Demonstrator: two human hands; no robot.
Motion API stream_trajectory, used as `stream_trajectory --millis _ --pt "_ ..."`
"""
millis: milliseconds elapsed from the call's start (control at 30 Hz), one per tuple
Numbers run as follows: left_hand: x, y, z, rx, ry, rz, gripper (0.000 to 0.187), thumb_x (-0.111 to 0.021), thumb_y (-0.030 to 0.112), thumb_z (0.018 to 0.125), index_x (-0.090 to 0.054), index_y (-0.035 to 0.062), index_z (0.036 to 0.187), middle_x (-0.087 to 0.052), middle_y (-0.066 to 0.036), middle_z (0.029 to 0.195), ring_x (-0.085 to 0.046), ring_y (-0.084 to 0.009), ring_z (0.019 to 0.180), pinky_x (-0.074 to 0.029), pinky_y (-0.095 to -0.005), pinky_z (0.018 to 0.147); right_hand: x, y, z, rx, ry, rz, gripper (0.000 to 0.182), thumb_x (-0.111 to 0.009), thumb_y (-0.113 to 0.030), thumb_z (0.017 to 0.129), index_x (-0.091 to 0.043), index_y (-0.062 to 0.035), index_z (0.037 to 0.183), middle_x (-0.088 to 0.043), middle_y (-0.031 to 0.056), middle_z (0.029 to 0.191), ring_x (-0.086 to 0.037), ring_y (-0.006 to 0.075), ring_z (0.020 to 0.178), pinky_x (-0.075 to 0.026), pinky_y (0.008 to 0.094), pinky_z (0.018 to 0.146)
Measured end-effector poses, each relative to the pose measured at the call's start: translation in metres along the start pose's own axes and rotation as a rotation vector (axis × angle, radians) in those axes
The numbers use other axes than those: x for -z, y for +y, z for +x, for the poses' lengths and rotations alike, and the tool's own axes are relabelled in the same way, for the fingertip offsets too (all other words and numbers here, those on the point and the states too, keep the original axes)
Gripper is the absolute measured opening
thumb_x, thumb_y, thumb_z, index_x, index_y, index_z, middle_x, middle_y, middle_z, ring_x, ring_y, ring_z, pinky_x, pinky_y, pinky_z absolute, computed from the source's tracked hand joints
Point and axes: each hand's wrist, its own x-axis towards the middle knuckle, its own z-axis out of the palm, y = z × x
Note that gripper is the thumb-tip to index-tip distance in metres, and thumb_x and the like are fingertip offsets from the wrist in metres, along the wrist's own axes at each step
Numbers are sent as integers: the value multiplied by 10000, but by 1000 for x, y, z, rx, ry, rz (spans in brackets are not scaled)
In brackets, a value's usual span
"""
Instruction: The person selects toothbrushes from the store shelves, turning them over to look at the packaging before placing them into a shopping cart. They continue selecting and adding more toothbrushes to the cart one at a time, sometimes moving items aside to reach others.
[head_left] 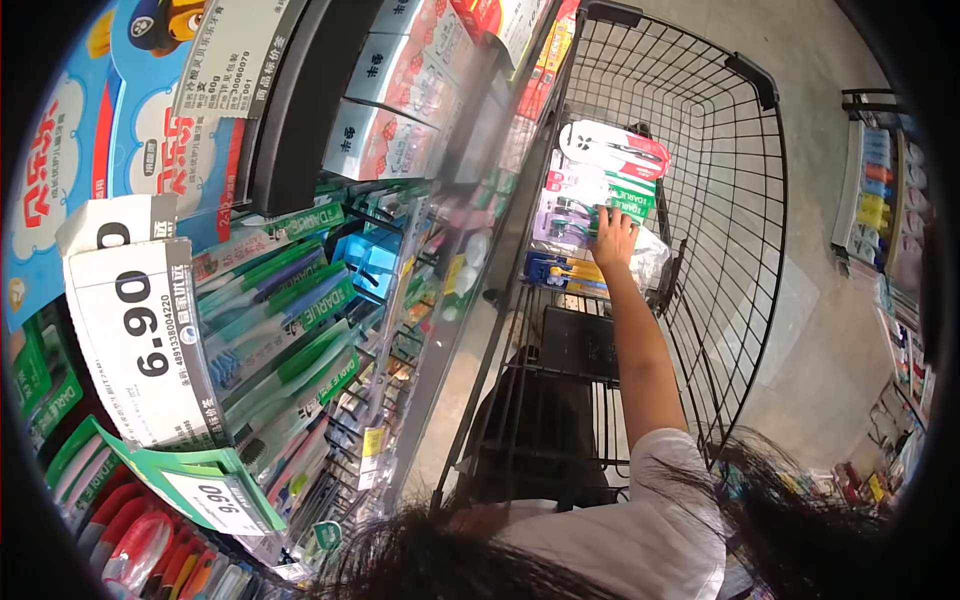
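My right hand (615,238) reaches into the black wire shopping cart (720,250), its fingers bent over a green-and-white Darlie toothbrush pack (632,192). Under and beside it lie other packs, among them a purple one (562,222) and a blue-and-yellow one (565,270). A white-and-red pack (615,148) lies just beyond the fingertips. Clear plastic wrapping (652,258) shows at the right of the hand. My fingers cover part of the pack beneath them. My left hand is out of the picture.
At the left, a store rack holds hanging toothbrush packs (290,300) with price tags (140,340) sticking out. Boxes with strawberry prints (385,140) stand above. A further shelf (870,200) is across the aisle. Hair hangs into the lower view.
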Motion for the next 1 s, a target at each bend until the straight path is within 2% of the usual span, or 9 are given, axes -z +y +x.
stream_trajectory --millis 200,467,500,633,733,800,933,967,1000 --pt "0 0 2 -5 26 3 163 -628 205 560 -479 147 591 -424 -4 577 -499 -155 485 -380 -295 377 12 -2 11 -25 -237 -68 511 -650 -74 716 -466 -149 1186 -469 78 1121 -438 261 1086 -343 454 901" --pt "-1 2 3 -40 85 23 166 -633 189 550 -478 145 587 -425 -5 572 -504 -155 484 -382 -298 375 15 1 2 -13 -339 15 651 -755 -154 623 -421 -118 1181 -450 106 1181 -444 282 1104 -389 438 871" --pt "-1 2 3 -55 97 28 166 -634 187 549 -478 145 586 -425 -5 571 -504 -155 484 -382 -299 375 12 3 -3 7 -235 69 626 -783 -158 565 -468 -76 1100 -477 118 1091 -472 302 1046 -437 419 817" --pt "-4 6 -2 -115 159 76 163 -631 174 548 -474 142 575 -430 -10 567 -509 -164 487 -388 -310 380 0 15 -12 49 -92 192 373 -659 -48 639 -517 -51 985 -531 157 980 -503 340 983 -458 423 793" --pt "-17 14 -20 24 103 63 149 -614 161 565 -468 130 567 -446 -28 567 -520 -196 497 -407 -352 400 -3 26 -20 86 -12 203 384 -652 -36 640 -516 -54 1000 -562 169 887 -552 373 880 -466 461 743" --pt "-73 -4 -57 92 190 -99 157 -618 168 582 -472 114 566 -461 -46 572 -524 -230 504 -420 -390 420 -9 33 -28 44 -54 317 452 -673 -81 654 -494 -54 1067 -589 194 842 -580 413 808 -471 493 710" --pt "-79 -13 -44 247 -96 -240 173 -609 199 638 -494 81 584 -503 -76 599 -539 -284 530 -440 -436 462 94 20 -74 -176 -120 499 645 -752 -216 638 -420 -39 1163 -610 230 933 -587 434 862 -477 481 731" --pt "-34 6 -28 79 112 -177 190 -592 232 668 -522 67 603 -528 -87 616 -564 -290 562 -470 -415 501 123 22 -87 -180 -95 527 669 -757 -214 631 -416 -30 1177 -611 230 940 -594 422 865 -479 468 733" --pt "-26 13 -30 76 62 -119 171 -597 247 686 -540 92 642 -549 -64 657 -584 -262 610 -479 -394 516 151 17 -97 -172 -67 568 693 -762 -212 624 -411 -22 1191 -613 229 947 -601 410 868 -481 456 735"
